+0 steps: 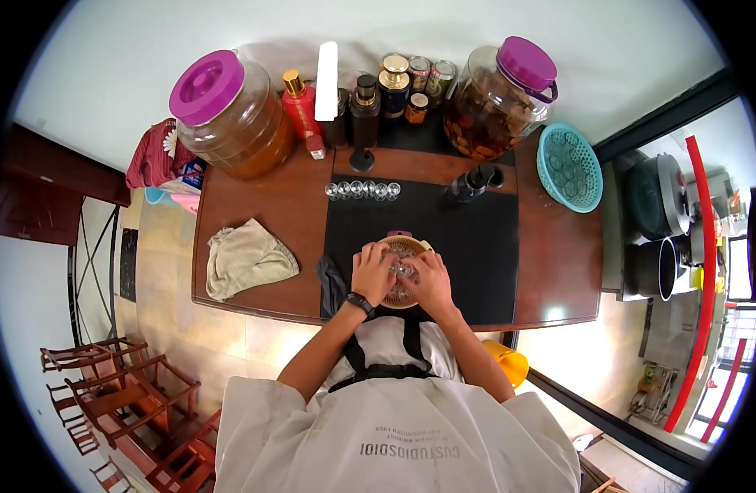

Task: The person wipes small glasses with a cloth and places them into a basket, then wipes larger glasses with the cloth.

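Observation:
A round tan basket [402, 297] sits at the front of the black mat [476, 255], with clear small glasses inside it. Over the basket, my left hand [374, 273] and my right hand [429, 285] meet with bent fingers around a clear small glass [404, 269]. The fingers of both hands partly hide this glass and the basket's contents. Farther back on the mat, several small glasses [363, 191] stand in a short double row. A dark grey cloth [332, 283] lies beside the basket, left of my left wrist.
A beige cloth [248, 259] lies on the wooden table [258, 201]. Two large jars with purple lids [254, 123] [480, 115] flank several bottles [365, 111] at the back. A dark bottle [467, 186] and a turquoise basket [568, 168] holding glasses are to the right.

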`<action>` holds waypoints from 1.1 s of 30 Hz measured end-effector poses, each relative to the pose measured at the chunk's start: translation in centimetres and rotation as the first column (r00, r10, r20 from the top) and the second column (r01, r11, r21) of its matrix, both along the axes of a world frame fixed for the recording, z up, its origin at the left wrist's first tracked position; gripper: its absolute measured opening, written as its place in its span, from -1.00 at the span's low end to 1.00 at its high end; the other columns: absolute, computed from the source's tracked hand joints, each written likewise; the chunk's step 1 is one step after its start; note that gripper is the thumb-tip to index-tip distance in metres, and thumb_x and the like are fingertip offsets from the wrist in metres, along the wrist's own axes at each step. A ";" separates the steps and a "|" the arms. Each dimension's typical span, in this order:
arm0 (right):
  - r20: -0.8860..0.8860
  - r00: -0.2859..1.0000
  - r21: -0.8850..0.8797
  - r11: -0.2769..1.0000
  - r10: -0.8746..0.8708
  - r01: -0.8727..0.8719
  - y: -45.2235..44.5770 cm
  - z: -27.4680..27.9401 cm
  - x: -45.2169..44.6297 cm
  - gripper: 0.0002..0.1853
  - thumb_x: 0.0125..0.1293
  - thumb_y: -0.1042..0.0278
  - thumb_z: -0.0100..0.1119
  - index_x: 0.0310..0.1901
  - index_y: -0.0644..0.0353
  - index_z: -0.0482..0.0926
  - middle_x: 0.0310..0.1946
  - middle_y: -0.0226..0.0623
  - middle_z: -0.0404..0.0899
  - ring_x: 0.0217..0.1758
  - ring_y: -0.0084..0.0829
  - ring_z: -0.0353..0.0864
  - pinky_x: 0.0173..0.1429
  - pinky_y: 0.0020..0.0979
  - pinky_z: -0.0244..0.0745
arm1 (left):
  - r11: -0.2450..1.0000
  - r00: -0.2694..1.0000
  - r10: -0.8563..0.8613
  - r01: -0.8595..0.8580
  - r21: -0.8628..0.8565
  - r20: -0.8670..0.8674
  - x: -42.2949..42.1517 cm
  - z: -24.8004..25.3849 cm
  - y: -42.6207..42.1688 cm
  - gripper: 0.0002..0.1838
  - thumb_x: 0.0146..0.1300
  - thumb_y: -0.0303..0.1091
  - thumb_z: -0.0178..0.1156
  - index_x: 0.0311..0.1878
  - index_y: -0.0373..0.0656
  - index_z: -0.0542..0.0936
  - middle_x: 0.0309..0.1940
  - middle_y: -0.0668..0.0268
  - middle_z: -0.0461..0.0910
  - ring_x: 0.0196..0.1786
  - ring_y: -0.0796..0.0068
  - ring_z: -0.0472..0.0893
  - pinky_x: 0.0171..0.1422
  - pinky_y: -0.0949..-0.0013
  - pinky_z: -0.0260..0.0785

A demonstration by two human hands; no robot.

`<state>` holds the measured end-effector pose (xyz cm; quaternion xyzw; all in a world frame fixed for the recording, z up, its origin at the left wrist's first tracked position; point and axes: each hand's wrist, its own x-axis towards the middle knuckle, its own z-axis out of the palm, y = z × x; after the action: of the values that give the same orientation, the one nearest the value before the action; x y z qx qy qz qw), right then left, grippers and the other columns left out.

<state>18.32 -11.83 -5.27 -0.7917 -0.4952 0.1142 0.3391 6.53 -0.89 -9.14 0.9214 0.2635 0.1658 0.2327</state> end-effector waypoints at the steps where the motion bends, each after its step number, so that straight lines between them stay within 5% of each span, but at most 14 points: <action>1: -0.001 1.000 -0.033 0.999 -0.004 0.004 -0.1 -0.4 0.1 -0.67 -0.02 0.37 0.40 -0.14 0.09 0.65 -0.23 -0.29 0.52 -0.08 -0.15 0.50 0.01 -0.19 0.47 | 1.000 1.000 -0.009 0.009 0.024 -0.013 0.2 -0.1 0.1 -0.59 -0.14 -0.39 0.39 -0.12 0.02 0.60 0.05 0.39 0.42 0.22 0.24 0.34 0.16 0.13 0.21; 33: 0.129 0.988 -0.292 0.950 -0.079 0.114 0.6 -1.7 -0.2 -0.66 -0.11 0.24 0.42 -0.25 0.06 0.56 -0.15 -0.32 0.45 0.01 -0.20 0.43 0.00 -0.17 0.40 | 0.990 0.996 -0.087 0.089 0.106 -0.024 0.3 0.0 0.8 -0.66 -0.08 -0.40 0.33 -0.14 -0.06 0.62 0.03 0.35 0.43 0.20 0.26 0.36 0.17 0.12 0.23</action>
<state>18.14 -11.21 -7.00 -0.8624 -0.4517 0.1246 0.1915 6.81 -0.07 -9.11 0.9447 0.2156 0.1604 0.1878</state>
